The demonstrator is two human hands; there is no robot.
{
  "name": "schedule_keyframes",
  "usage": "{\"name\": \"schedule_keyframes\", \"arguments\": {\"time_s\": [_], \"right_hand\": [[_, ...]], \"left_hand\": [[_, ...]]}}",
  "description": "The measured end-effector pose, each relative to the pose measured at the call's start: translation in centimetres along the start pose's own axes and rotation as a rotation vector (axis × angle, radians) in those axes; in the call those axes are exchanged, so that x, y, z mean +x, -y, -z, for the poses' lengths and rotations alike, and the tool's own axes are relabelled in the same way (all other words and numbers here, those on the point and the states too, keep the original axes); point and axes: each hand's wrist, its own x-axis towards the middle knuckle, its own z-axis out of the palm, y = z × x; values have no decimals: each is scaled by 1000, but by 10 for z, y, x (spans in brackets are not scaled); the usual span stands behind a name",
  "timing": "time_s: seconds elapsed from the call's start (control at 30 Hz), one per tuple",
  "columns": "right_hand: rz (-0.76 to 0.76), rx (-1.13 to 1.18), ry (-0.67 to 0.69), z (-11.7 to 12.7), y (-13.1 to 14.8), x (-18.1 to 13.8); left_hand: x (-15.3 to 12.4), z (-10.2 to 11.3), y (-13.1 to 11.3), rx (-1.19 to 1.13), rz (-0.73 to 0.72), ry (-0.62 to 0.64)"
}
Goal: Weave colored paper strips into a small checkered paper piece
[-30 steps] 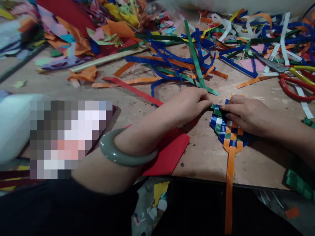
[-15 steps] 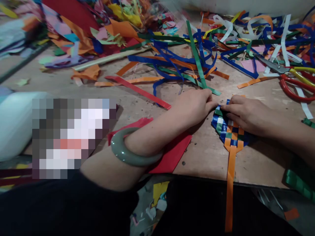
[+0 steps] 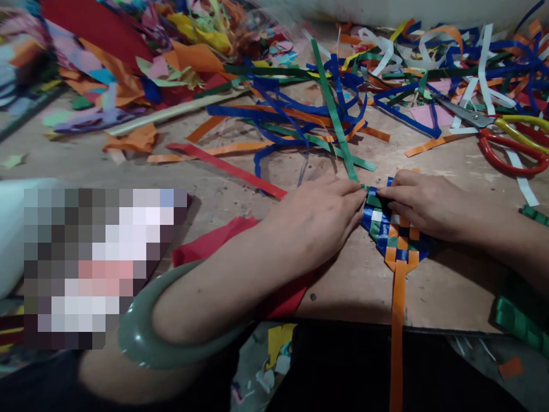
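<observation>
On the worktop point(image 3: 355, 286), the weave point(image 3: 397, 237) lies under both hands, left hand point(image 3: 317, 220) and right hand point(image 3: 422, 203) pinching its top edge.

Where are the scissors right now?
In the head view the scissors lie at the far right of the table, beyond the right hand, their blades resting among the loose paper strips.

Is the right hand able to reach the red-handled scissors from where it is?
Probably yes. The scissors lie just beyond the right hand, with only loose paper strips between, though its fingers rest on the woven piece.
</observation>
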Motion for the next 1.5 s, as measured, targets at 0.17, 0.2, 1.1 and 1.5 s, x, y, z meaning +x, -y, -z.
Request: {"name": "schedule_keyframes", "arguments": {"time_s": [0.17, 0.2, 1.1, 1.5], "right_hand": [[-48, 24, 56, 2, 3, -1], [-47, 23, 52, 3, 3, -1], [1, 116, -35, 4, -6, -6], [-22, 96, 12, 8, -5, -3]], "left_hand": [[-1, -7, 1, 83, -67, -62], [-2, -8, 1, 89, -78, -77], [-7, -24, -21, 252, -14, -99], [-2, -13, -24, 232, 50, 5]]}}
